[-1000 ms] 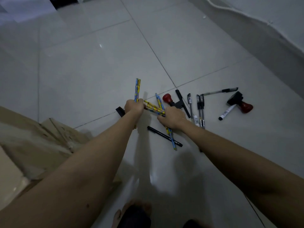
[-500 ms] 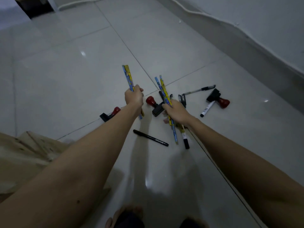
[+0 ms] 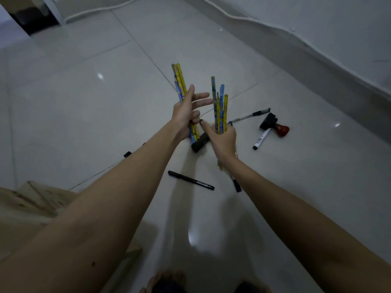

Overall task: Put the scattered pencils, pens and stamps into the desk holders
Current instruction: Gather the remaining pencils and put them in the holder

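Person stands over a pale tiled floor (image 3: 105,106), both arms stretched forward and down, hands raised above the scattered items.

Left hand (image 3: 186,112): holds a bundle of yellow-and-blue pencils (image 3: 179,81) roughly upright, gripped low on the shafts between thumb and the lower fingers. Index and middle fingers stick out straight toward the other hand, not wrapped round anything.

Right hand (image 3: 222,138): fingers curled round a second bundle of pencils (image 3: 220,106), also upright, tips at uneven heights. Lower ends poke out under the wrist. The two hands are close together; whether they touch, cannot tell.

On the floor:
- Black stamp block (image 3: 200,143) directly below the hands, partly hidden by them.
- Black pen (image 3: 190,180) lying loose nearer the person, between the forearms.
- Another dark pen (image 3: 236,183), partly hidden under the right forearm.
- Capped pen (image 3: 249,116) to the right of the hands, lying at a slant.
- White marker (image 3: 261,139) just beside a stamp with a red handle (image 3: 275,126), right of the hands; marker tip and stamp appear to touch.
- Small black item (image 3: 127,154) showing at the edge of the left forearm; too hidden to identify.

Cardboard box (image 3: 27,204) at lower left. A white cable (image 3: 264,25) runs along the foot of the wall. Bare toes show at bottom edge.
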